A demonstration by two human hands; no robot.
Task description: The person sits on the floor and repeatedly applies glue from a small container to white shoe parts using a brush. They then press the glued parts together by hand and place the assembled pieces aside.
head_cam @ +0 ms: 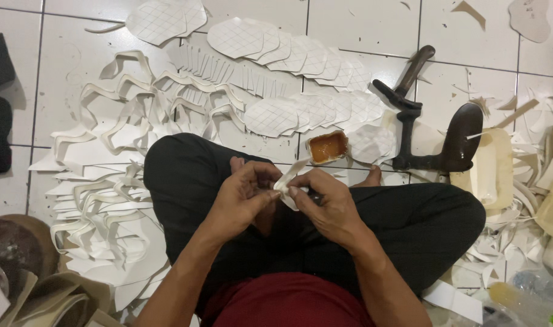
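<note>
White strip: A small white strip (289,177) is sitting between both hands, over the person's crossed legs. Its long way is running from low near the thumbs up and to the right, toward the glue tub.
Left hand: The left hand (243,197) is pinching the low end of the strip with its grip narrow, thumb and fingers closed on it.
Right hand: The right hand (326,203) is also holding the strip, its grip closed tight on it from the other side. Both hands are touching it, so neither one is nearer.
Glue tub: A little tub of orange-brown glue (328,147) is resting on the floor just past the strip's top end.
Cut pieces: Rounded white pieces with a grid pattern (288,51) are lying in rows on the tiled floor (361,24), and curvy white cutouts (113,121) are piling up at the left.
Iron stand: A dark metal stand (431,130) is standing at the right, near more white scraps.
</note>
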